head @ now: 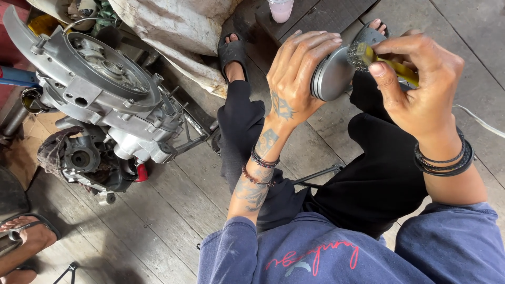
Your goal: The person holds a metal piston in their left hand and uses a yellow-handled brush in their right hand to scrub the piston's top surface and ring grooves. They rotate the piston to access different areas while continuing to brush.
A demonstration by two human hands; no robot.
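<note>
The left hand (294, 79) grips a round metal part (332, 78), fingers curled over its top. The right hand (421, 89) is closed on a yellow wire brush (368, 55), its bristles touching the part's edge. Both are held up over the person's knees. An engine (105, 105) sits on the wooden floor (173, 210), off to the left.

surface: grey plank floor (173, 210) | on it: engine block (105, 100), pale sack (179, 37), sandalled feet
</note>
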